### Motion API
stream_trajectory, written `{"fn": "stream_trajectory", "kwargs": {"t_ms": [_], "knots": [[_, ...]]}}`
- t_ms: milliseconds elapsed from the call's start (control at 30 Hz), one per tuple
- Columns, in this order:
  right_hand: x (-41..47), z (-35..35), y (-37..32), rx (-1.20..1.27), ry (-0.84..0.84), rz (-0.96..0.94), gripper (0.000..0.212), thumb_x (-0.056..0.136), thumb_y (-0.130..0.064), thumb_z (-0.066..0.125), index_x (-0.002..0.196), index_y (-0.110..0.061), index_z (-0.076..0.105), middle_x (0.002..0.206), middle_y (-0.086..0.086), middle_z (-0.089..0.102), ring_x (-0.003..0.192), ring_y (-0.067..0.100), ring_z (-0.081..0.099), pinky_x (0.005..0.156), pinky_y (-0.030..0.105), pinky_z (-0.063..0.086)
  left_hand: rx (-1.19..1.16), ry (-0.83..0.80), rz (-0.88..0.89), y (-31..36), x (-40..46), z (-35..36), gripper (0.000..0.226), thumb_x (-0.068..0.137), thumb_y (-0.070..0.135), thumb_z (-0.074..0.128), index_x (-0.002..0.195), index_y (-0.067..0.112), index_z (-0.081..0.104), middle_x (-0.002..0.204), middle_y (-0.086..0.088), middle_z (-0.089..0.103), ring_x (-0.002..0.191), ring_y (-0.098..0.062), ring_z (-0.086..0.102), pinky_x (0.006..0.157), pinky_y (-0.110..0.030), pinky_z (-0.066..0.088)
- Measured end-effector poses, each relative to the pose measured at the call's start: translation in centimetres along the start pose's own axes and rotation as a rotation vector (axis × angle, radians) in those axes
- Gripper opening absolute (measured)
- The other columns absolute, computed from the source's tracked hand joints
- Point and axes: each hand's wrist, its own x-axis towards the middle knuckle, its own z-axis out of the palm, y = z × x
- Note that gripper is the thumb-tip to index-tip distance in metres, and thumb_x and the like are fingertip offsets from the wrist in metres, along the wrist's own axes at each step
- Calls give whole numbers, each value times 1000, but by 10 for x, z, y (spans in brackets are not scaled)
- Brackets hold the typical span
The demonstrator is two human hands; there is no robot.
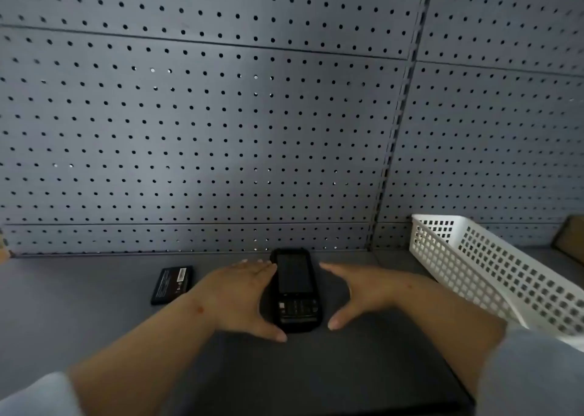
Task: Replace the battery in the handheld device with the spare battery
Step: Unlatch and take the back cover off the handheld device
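Note:
A black handheld device [295, 289] with a dark screen and a small keypad lies face up on the grey shelf, close to the pegboard wall. My left hand [243, 298] is spread against its left side, thumb near the bottom corner. My right hand [363, 292] is spread just to its right, with a small gap to the device. Neither hand holds anything. The spare battery [172, 284], a flat black slab with a white label, lies on the shelf to the left of my left forearm.
A white perforated plastic basket [493, 276] stands at the right, angled toward me. A grey pegboard wall [221, 131] rises right behind the device. A brown cardboard edge [570, 238] shows at the far right. A darker mat [316, 368] covers the shelf nearest me.

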Motion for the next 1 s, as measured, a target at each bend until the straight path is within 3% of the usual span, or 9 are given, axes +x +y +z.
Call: {"fn": "stream_trajectory", "kwargs": {"t_ms": [267,400,567,800,1000], "knots": [[12,7,-2,34,-13,-11,111,64,-46,78,148,-27,8,158,-8,14,143,11,18,118,30,17,-27,43,19,-8,12,6,113,59,74,59,145,19,10,153,0,23,139,-15,23,112,-27,18],[13,6,-5,65,8,-47,104,67,-39,79,147,-26,14,156,-7,21,141,11,23,113,24,19,-163,66,39,-9,15,9,109,53,70,66,141,24,20,143,5,40,126,-11,42,104,-27,37],[13,4,-6,58,72,-80,102,65,-35,81,146,-25,20,153,-7,28,138,10,27,107,19,20,-256,87,57,-3,15,7,102,55,58,75,137,26,25,133,6,48,115,-9,48,94,-19,39],[7,-11,-14,188,138,-147,98,65,-27,82,144,-32,24,148,-12,34,125,-4,27,102,14,19,-413,23,38,3,24,11,116,56,49,79,141,28,4,133,8,51,115,-8,50,92,-16,39],[11,-18,-19,182,125,-162,101,65,-30,82,146,-28,20,153,-9,27,139,8,24,110,21,17,-547,-10,10,0,26,9,132,52,45,82,140,31,-15,134,10,45,124,-6,41,99,-14,30]]}}
